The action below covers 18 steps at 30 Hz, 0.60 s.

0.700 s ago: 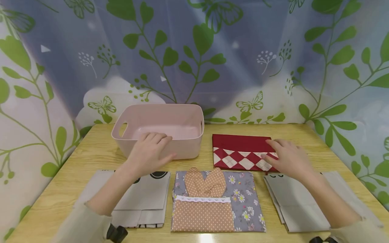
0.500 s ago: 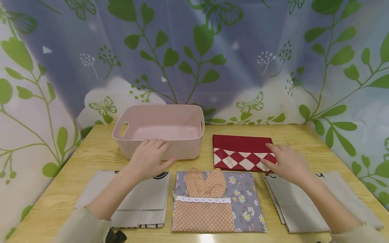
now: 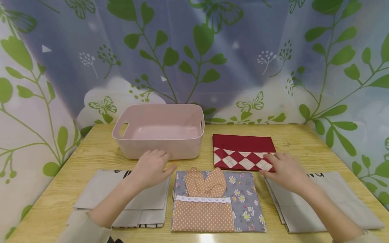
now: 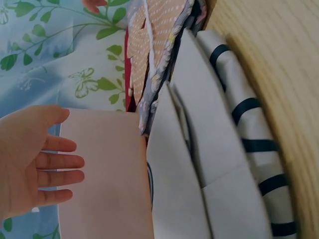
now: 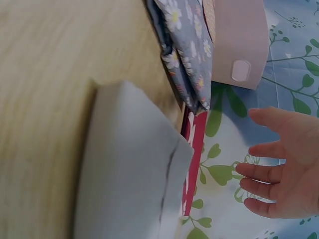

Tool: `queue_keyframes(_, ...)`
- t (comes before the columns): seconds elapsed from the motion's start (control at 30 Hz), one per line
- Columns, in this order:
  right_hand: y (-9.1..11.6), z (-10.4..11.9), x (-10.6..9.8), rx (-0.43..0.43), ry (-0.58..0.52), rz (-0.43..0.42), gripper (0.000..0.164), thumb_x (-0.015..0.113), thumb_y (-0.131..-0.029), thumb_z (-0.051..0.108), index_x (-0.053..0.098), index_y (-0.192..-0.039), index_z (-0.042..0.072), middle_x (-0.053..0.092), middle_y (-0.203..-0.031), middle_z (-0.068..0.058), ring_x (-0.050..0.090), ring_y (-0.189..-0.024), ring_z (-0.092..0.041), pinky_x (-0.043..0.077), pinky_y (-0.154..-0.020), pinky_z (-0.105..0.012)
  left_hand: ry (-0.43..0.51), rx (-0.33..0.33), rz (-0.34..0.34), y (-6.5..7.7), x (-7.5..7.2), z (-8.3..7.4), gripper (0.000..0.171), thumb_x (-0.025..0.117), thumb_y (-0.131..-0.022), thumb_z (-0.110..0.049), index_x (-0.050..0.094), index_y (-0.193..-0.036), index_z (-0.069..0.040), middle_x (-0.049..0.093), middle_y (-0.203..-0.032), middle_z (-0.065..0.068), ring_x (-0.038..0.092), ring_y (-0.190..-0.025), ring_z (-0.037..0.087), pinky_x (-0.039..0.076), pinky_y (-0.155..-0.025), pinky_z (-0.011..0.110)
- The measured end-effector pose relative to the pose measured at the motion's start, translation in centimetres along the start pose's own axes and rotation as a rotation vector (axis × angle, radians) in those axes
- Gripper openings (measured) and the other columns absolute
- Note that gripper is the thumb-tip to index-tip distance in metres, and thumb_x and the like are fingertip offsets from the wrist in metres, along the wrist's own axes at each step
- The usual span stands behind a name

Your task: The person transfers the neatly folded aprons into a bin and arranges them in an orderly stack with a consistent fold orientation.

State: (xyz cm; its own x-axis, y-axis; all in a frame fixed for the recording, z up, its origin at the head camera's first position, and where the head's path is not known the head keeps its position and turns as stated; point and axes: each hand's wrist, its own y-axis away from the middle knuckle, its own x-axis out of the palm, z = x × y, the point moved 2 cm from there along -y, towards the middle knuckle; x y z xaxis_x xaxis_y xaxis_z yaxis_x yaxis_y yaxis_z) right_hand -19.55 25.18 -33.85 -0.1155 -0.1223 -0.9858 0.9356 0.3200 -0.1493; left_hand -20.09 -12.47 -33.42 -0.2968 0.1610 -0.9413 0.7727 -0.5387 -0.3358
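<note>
My left hand [image 3: 152,169] hovers in front of the pink basket [image 3: 164,148], over the back of a folded light grey cloth [image 3: 146,199] with black print. Its fingers [image 4: 61,161] are spread and bare. Above the front right corner of a folded red cloth [image 3: 243,143] with a checked band, my right hand [image 3: 285,172] hangs with loosely bent fingers [image 5: 261,172]. Part of another grey folded cloth [image 3: 334,199] lies beneath that forearm. Between the two hands, a folded daisy-print cloth [image 3: 244,202] with a polka-dot pocket [image 3: 202,216] lies flat.
The wooden table [image 3: 57,189] bears all the cloths and the basket. Behind it and at both sides hangs a leaf-and-butterfly curtain [image 3: 258,67]. The basket stands at the back left, its top facing up.
Both hands have drawn back a little toward the person and lower in the head view. The cloths and the basket have stayed in place.
</note>
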Motion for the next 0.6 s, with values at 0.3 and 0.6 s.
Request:
queue_keyframes(0.3,0.8,0.7,1.1,-0.035,-0.033,0.044,0.053,0.070,-0.081,0.035,0.058,-0.117,-0.002,0.059,-0.105,-0.020,0.056,-0.093,-0.038,0.049,-0.074,-0.051,0.065,-0.077,0.129,0.4,1.1,-1.0,0.035,0.062,-0.086,-0.038,0.063,-0.086,-0.004,0.058,-0.076,0.001,0.055,-0.066,0.018,0.046,-0.055,0.031)
queue_keyframes(0.6,1.5,0.9,1.8,-0.038,-0.076,0.093,0.050,0.071,-0.079,0.032,0.058,-0.114,-0.002,0.062,-0.097,-0.011,0.060,-0.086,-0.030,0.051,-0.068,-0.046,0.158,-0.178,0.197,0.9,2.0,-2.2,0.027,0.065,-0.085,-0.032,0.061,-0.084,-0.005,0.053,-0.067,-0.002,0.046,-0.053,0.011,0.039,-0.042,0.024)
